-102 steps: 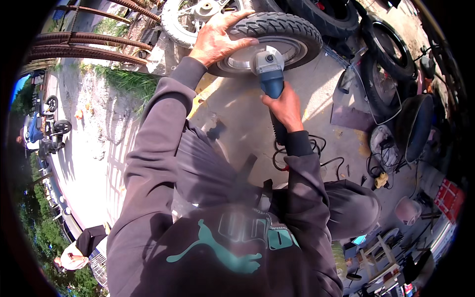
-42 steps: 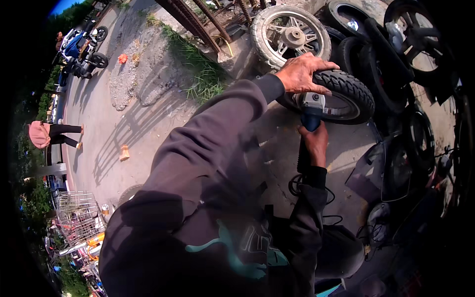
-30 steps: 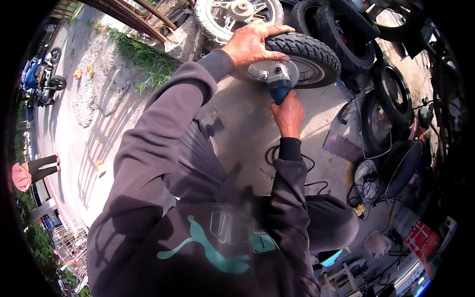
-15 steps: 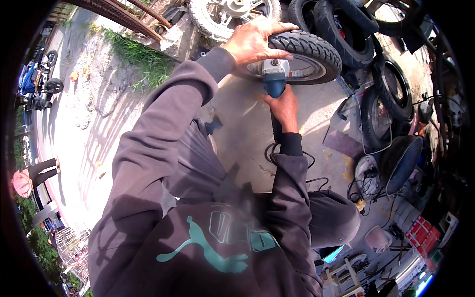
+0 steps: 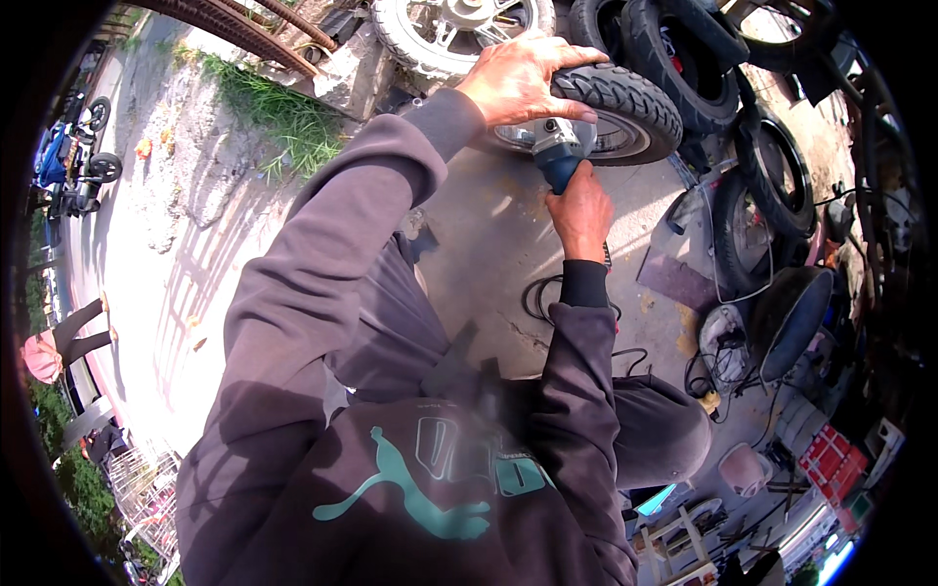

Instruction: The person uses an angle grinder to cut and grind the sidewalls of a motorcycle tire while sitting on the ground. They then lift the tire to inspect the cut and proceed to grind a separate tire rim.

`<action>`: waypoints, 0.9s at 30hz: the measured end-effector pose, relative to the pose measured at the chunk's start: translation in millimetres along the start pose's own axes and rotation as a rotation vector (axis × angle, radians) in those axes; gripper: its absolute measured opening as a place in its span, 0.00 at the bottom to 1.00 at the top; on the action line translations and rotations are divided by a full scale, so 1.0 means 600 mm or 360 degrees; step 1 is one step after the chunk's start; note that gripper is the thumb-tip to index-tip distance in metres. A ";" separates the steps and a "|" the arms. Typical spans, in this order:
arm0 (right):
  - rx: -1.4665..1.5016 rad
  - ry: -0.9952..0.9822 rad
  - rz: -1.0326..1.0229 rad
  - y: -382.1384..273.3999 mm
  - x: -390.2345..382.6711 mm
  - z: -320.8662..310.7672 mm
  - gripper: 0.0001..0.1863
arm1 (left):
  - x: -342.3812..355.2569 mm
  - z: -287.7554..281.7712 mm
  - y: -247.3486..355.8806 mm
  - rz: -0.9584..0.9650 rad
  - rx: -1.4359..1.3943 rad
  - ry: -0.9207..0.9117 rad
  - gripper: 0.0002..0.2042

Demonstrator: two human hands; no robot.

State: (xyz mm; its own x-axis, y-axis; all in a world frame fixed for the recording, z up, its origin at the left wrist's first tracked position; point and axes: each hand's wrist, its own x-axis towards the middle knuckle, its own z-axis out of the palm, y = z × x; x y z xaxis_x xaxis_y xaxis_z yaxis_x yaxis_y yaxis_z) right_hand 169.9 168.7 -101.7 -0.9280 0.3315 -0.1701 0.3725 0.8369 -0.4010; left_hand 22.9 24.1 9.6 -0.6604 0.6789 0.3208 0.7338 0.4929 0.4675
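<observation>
At the top middle stands a wheel with a black knobbly tire (image 5: 635, 103) and a pale metal rim (image 5: 616, 137). My left hand (image 5: 523, 83) grips the tire from its upper left, fingers over the tread and thumb along the near side. My right hand (image 5: 583, 213) is closed around an angle grinder (image 5: 559, 164) with a blue body and a silver head. The grinder's head is against or just in front of the rim, below my left thumb. Its working end is hidden, so contact cannot be told. A black cable (image 5: 539, 298) lies in loops on the ground below my right hand.
Behind the tire lies a white spoked wheel (image 5: 467, 12). Used tires (image 5: 674, 59) pile up at the upper right, with another tire (image 5: 785, 171) lower down. A dark basin (image 5: 793, 322) and a red crate (image 5: 833, 464) are at the right. Rusty bars (image 5: 239, 29) cross the upper left.
My right hand and the grinder have shifted right, and the grinder's handle now slants more. My left hand and the tire have moved slightly right too.
</observation>
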 end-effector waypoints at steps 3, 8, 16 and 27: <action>-0.0099 0.0161 0.0063 0.000 -0.012 0.003 0.26 | 0.011 0.009 0.005 0.0011 0.0065 -0.0001 0.37; 0.0128 0.0206 0.0050 0.032 -0.092 -0.018 0.29 | 0.055 0.036 0.032 0.0048 0.0144 0.0050 0.39; 0.0741 0.0029 0.0324 0.092 -0.149 -0.045 0.32 | -0.022 0.020 -0.011 0.0005 0.0037 -0.0179 0.46; 0.0947 -0.0244 0.0190 0.027 -0.138 -0.045 0.32 | -0.019 -0.039 -0.026 0.0020 0.0498 0.0044 0.36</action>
State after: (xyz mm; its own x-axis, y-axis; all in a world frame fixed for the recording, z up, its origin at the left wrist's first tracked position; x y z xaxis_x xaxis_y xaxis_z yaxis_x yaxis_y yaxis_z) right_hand 252.4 166.4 -69.7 -0.8842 0.3047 -0.3540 0.4558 0.3974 -0.7965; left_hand 15.5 -4.3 18.1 -0.6517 0.6731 0.3496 0.7526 0.6309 0.1884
